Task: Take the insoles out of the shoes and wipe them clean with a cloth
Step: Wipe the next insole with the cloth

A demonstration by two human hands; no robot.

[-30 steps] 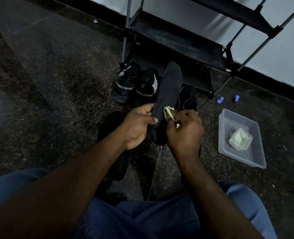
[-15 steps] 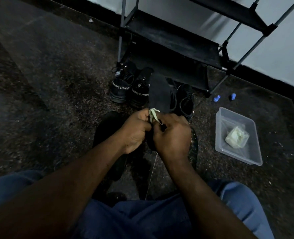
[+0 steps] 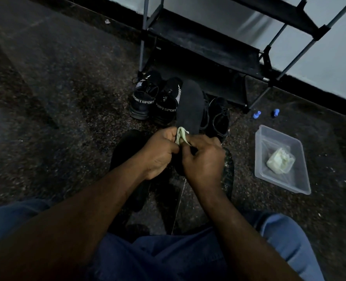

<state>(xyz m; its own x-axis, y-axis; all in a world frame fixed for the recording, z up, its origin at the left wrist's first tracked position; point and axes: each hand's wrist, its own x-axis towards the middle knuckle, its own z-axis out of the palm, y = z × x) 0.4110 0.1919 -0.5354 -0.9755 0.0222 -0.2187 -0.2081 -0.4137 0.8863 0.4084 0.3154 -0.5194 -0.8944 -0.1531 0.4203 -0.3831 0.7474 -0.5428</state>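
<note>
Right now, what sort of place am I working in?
Probably a home entryway or shoe-storage corner: a black metal-framed shoe rack stands against a pale wall, black SPORT-lettered sneakers sit on the dark speckled stone floor, and the person sits low.

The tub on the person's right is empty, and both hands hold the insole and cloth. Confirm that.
Not quite. The head view shows the tub holds a pale wad. The rest stands: it lies to the person's right, and the left hand and right hand hold the insole and cloth.

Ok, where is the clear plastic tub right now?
In the head view the clear plastic tub sits on the floor to the person's right, beyond the right hand, near the shoe rack, with a pale wad inside.
</note>
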